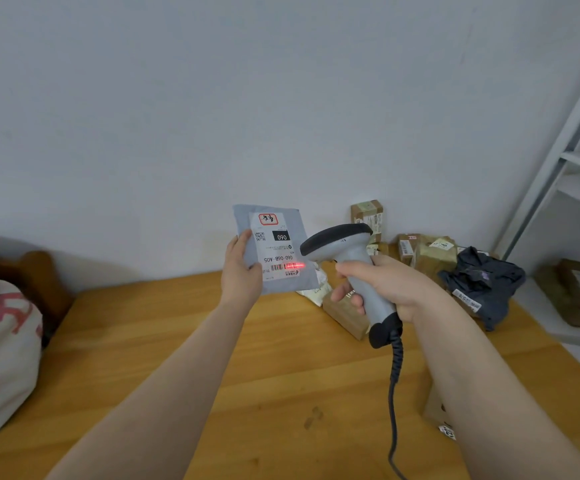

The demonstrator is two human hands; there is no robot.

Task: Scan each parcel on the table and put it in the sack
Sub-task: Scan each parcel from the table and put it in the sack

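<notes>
scan in hand – sack comes next

the wooden table [177,341] fills the lower view, and the pale cloth sack [1,348] slumps at its left edge, its mouth not in view. a heap of brown parcels [434,254] waits at the far right of the table, by the wall. the grey mailer [276,249] is held up in the air above the table, label facing the person. the scanner [347,265] points at it from just beside, its cable trailing down. the right hand [385,285] is wrapped round the scanner's handle; the left hand [240,271] pinches the mailer's left edge, thumb on the front. a red beam lies across the barcode [283,267] low on the label – so this looks like the scanning step itself, for this one parcel. whether the read has registered, i cannot tell. judged from here, the next move calls for the left hand to carry the mailer well over to the sack, find its opening and drop it in, scanner kept ready for the heap.
</notes>
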